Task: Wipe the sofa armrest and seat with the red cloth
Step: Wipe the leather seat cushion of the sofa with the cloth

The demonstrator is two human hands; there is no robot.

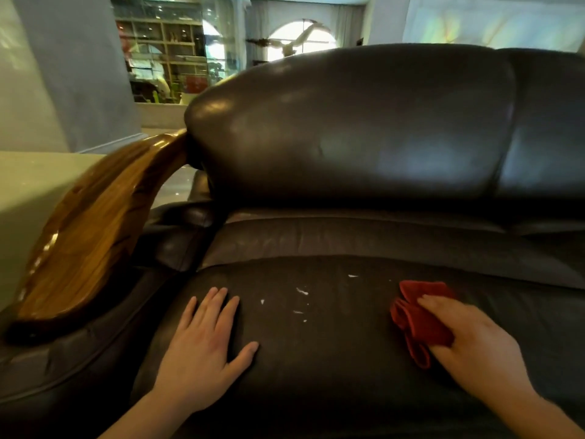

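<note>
Dark leather seat [316, 359] carries small white flecks [302, 291] scattered between the two hands. Left hand [205, 346] lies flat on the seat, fingers spread, holding nothing. Right hand [471, 340] is closed on the red cloth [418, 318], bunched and pressed to the seat, right of the flecks. Glossy wooden armrest [91, 229] curves along the left edge, well apart from the cloth. Backrest [364, 128] bounds the far side; the seat between the hands is bare apart from the flecks.

Head camera looks steeply down, close over the sofa seat [316, 359].
</note>
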